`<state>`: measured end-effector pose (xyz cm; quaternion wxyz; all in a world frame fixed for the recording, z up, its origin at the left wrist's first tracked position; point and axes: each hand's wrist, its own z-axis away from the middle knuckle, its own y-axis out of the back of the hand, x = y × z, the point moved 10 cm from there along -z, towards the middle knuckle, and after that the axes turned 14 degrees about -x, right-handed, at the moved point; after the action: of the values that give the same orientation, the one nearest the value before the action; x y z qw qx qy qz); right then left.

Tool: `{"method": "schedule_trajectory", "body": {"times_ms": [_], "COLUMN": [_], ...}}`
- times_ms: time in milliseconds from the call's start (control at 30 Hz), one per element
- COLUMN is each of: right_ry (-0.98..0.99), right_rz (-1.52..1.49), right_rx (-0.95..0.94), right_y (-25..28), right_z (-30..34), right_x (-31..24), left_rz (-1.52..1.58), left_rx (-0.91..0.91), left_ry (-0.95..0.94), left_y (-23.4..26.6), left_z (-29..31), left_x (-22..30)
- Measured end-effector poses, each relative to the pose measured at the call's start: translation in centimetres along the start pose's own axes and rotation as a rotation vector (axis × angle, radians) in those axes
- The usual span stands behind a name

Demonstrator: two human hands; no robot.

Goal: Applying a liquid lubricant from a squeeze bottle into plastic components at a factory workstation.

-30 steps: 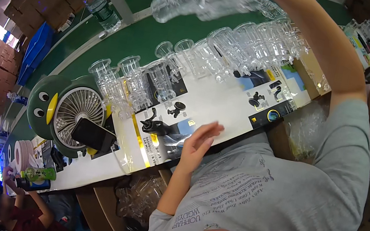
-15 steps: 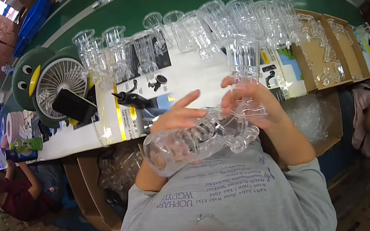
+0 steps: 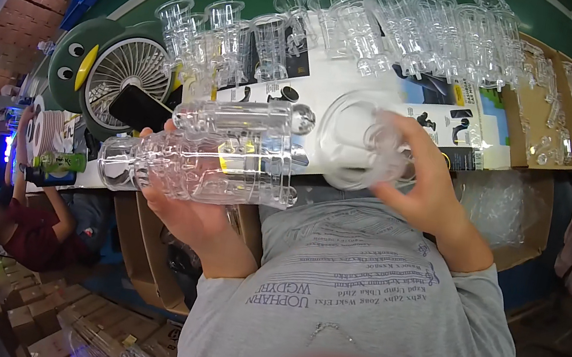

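Note:
My left hand (image 3: 191, 219) is wrapped from below round a clear glass-like vessel with several tubes (image 3: 228, 161), which lies sideways above the table's near edge. To the right, my right hand (image 3: 429, 192) grips a clear piece with a wide flared mouth (image 3: 347, 136) by its narrow end, between thumb and fingers. That piece is smeared by motion, and its mouth faces up toward my head. A small gap separates the two pieces. Across the table, a row of similar clear flared vessels (image 3: 397, 26) stands upright.
A green penguin-shaped fan (image 3: 128, 78) with a dark phone (image 3: 139, 109) in front stands at left. Cardboard boxes with clear tube parts (image 3: 531, 134) sit at right. Below the table edge is a box with clear plastic bags (image 3: 503, 205). One co-worker (image 3: 31, 233) sits left, another right.
My hands have moved apart. The tubed vessel has swung left and up, away from my shirt. My right hand's flared piece has tipped from upright, its mouth turned toward my head. The view has shifted.

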<state>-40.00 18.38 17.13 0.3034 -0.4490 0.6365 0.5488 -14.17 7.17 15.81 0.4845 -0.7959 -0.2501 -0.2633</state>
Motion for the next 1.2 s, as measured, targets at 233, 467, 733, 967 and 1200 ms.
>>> {"method": "schedule_trajectory", "body": {"times_ms": [233,467,733,967,1200], "right_ry": [0.175,0.172,0.195,0.216,0.246], "right_rz": [0.555,0.676,0.698,0.699,0.737], "right_rx": [0.091,0.112,0.135,0.163,0.186], "right_y": [-1.0,-1.5,-1.6,-1.4,-1.7], "right_z": [-0.4,-0.6,-0.7,-0.6,-0.6], "right_x": [-3.1,-3.6,-3.8,-4.0,-4.3], "left_rz": [0.117,0.081,0.065,0.08,0.086], "left_rx": [0.007,-0.009,0.011,-0.002,0.02], "left_ry": [0.039,0.079,0.086,0.088,0.066], "left_y": [0.1,-0.4,-0.1,0.3,0.3], "left_z": [0.3,0.2,0.4,0.4,0.6], "left_x": [-1.0,-1.8,-1.9,-1.8,-1.5]}}
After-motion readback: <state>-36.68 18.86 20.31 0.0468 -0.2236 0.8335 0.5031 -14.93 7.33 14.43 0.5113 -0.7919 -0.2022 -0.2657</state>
